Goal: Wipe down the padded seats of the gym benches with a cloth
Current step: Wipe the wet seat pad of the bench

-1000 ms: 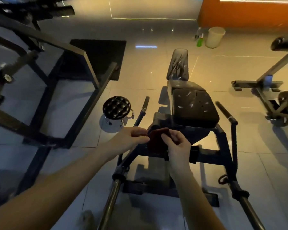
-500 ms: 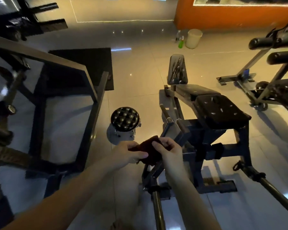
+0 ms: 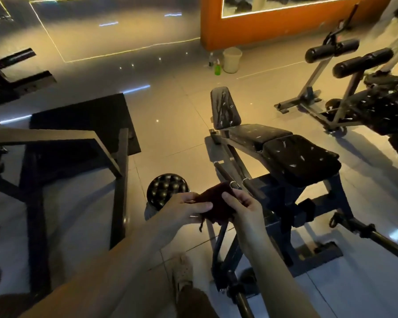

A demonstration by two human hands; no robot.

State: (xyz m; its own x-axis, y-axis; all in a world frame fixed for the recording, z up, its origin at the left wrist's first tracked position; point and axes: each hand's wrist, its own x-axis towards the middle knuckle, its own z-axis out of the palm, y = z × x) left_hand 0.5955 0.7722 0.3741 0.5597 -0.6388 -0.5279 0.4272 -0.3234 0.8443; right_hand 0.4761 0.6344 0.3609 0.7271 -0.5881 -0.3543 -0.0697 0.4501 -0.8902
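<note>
**Cloth (image 3: 213, 204) held in both hands, seat pad (image 3: 301, 159) ahead and to the right**

A dark cloth is held between two bare hands at chest level, over the floor and clear of any padding. It is pinched along its left edge by the left hand (image 3: 186, 208), thumb on top. Its right edge is gripped by the curled fingers of the right hand (image 3: 246, 208). The black seat pad of a gym bench (image 3: 342, 196) is seen further out and to the right of the hands, not touched by the cloth. The right hand is the nearer of the two to it. The bench's long axis is set on a diagonal: from the seat pad, the back pad (image 3: 259, 134) runs away and to the left. A reach forward and rightward is judged to be needed before wiping can be started, with strokes probably best laid along that diagonal.
</note>
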